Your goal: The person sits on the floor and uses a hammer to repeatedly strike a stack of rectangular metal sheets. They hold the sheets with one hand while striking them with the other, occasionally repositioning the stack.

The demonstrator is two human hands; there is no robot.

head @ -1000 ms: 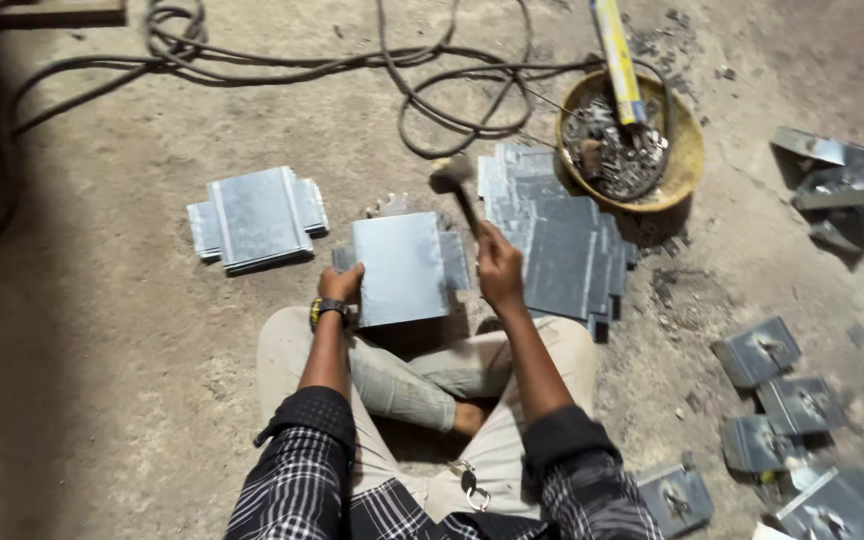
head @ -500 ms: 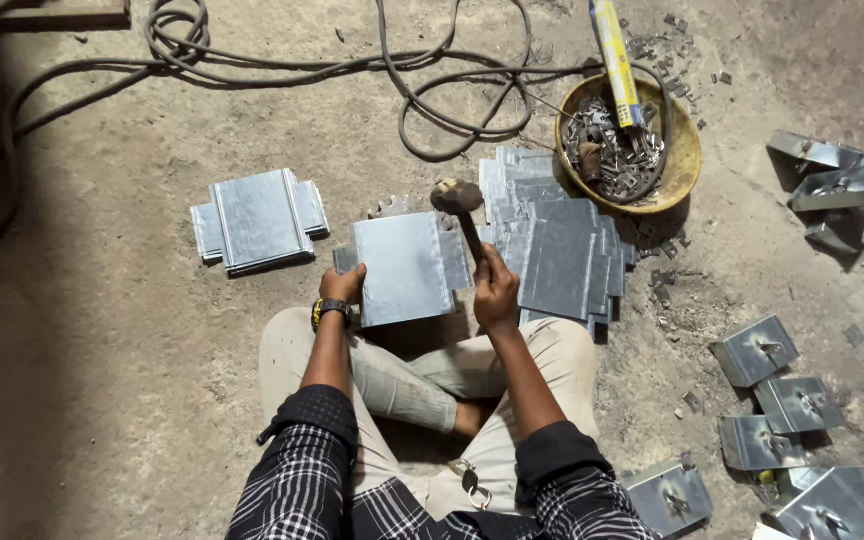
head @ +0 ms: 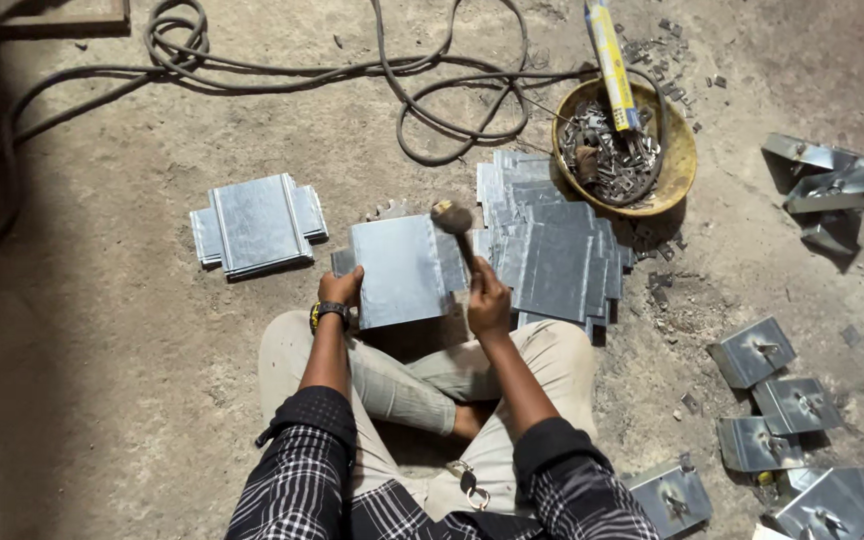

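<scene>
Galvanised sheet (head: 399, 270) is lying on the floor (head: 102, 400) just ahead of my crossed legs, and I am working on it with a hammer (head: 455, 228).

I am pressing my left hand (head: 338, 290) on the sheet's near-left edge, fingers curled over it, while my right hand (head: 488, 300) is gripping the hammer handle, its head sitting at the sheet's far-right corner. Right of that hand, a stack (head: 552, 250) of sheets is lying; beyond it, a yellow bowl (head: 677, 160) of metal bits. Left of my left hand, another folded sheet (head: 257, 222) is resting.
</scene>
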